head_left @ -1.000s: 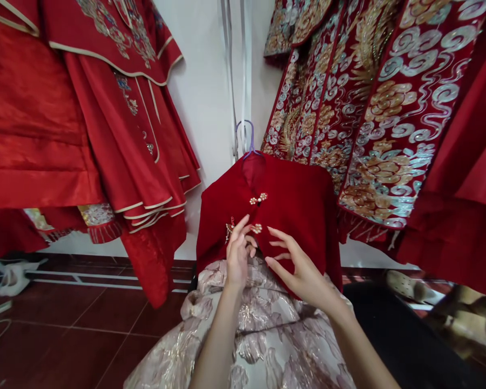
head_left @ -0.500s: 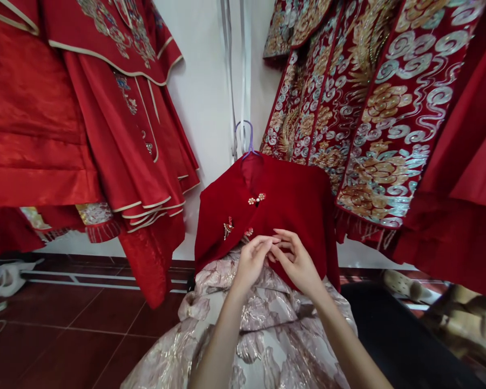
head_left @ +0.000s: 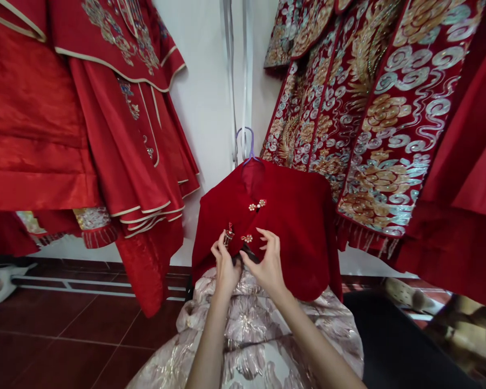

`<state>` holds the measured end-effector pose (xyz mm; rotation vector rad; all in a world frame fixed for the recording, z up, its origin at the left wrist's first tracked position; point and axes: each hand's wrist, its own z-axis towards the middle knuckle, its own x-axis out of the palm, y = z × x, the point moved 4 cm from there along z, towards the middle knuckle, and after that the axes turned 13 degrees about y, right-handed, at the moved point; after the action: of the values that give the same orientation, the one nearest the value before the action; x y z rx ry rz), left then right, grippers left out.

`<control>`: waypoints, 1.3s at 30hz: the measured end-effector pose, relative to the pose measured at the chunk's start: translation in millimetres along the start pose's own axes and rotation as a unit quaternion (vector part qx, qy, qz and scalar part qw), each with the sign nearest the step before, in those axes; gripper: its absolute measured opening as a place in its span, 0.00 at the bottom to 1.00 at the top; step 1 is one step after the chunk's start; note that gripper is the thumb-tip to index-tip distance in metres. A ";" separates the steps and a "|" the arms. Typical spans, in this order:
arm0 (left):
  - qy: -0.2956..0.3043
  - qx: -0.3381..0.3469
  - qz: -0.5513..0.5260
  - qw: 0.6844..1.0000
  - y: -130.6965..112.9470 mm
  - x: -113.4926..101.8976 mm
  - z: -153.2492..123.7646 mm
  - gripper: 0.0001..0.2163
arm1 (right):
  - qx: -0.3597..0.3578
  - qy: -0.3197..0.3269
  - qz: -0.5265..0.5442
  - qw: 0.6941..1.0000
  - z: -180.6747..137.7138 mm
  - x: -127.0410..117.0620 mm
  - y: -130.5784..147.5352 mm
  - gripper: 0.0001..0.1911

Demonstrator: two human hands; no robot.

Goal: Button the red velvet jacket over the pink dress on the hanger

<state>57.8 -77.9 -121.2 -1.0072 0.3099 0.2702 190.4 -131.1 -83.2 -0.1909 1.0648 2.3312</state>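
Observation:
A dark red velvet jacket (head_left: pixel 299 216) hangs on a purple hanger (head_left: pixel 251 148), with flower-shaped beaded fastenings down its front. The upper fastening (head_left: pixel 257 205) joins the two front panels. Below the lower beaded fastening (head_left: pixel 247 238) the panels part and show a dark gap. My left hand (head_left: pixel 227 270) is at the left panel's lower edge, its bent fingers beside a jewelled brooch (head_left: pixel 229 235); its thumb is partly hidden by the cloth. Over the right panel, my right hand (head_left: pixel 270 262) has its thumb and fingers spread, the thumb near the gap.
Under the jacket spreads a pale pink metallic floral skirt (head_left: pixel 259 335). Red garments (head_left: pixel 117 135) hang at left, and an embroidered red-and-gold garment (head_left: pixel 389 129) at right. A black surface (head_left: pixel 389 335) is at lower right. Pale shoes (head_left: pixel 2 283) sit on the left by a white rail (head_left: pixel 85 286).
My hands were together, fingertips meeting, in front of the jacket. They have moved apart: the left went leftward to the brooch, the right slightly left and down. The lower fastening is now uncovered.

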 end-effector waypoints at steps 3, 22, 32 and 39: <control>0.020 -0.008 -0.045 0.999 6.0 -5.0 5.1 0.24 | 0.003 -0.066 -0.012 0.998 8.3 9.6 -8.6 0.24; 0.261 0.074 -0.134 0.953 -41.3 9.1 0.8 0.29 | 0.018 -0.055 0.214 0.975 6.8 -55.9 19.5 0.12; 0.378 0.054 -0.060 0.922 -45.4 63.5 -25.8 0.24 | -0.015 0.101 0.124 0.987 2.3 -21.5 24.6 0.23; 0.501 0.027 -0.085 0.861 -67.3 18.3 23.2 0.09 | -0.022 0.127 0.072 0.989 5.7 -30.6 15.1 0.22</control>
<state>102.0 -90.7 -63.9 -1.0439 1.1620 -0.4612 208.2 -148.1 -58.9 -0.4525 1.1816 2.5106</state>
